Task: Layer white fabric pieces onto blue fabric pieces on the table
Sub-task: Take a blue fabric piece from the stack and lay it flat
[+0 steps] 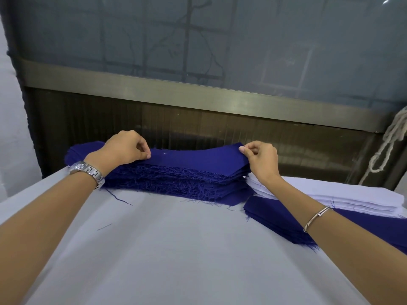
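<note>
With the top dark-blue fabric piece [196, 158] pinched at either end by the left hand [123, 148] and right hand [261, 159] atop the frayed blue stack [176, 183] at the white-covered desk's [176, 249] far edge, only that single layer should be lifted, kept taut.

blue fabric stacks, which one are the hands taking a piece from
The tall frayed stack at the back centre: the left hand and right hand pinch its top piece. The flatter blue pile lies nearer, at right.
</note>
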